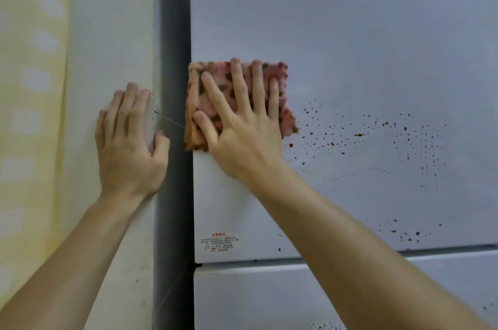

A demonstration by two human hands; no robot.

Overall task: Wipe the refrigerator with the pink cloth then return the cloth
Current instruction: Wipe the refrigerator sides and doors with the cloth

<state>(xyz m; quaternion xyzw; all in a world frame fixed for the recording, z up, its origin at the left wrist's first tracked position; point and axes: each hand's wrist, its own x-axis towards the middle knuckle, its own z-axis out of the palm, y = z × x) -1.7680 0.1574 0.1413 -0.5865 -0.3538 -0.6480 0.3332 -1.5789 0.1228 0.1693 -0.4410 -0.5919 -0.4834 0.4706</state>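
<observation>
The white refrigerator door [350,33] fills the right of the view, speckled with dark brown spots [358,138] to the right of the cloth. The folded pink cloth [280,82], patterned with dark patches, lies flat against the door near its left edge. My right hand [242,125] presses it there with fingers spread and straight. My left hand [129,138] rests flat on the cream wall [113,33] left of the refrigerator, thumb hooked round the wall's corner.
A dark gap [173,60] runs vertically between wall and refrigerator. A red-printed label [219,242] sits low on the upper door, above the seam to the lower door [269,297]. A yellow patterned curtain [29,87] hangs at far left.
</observation>
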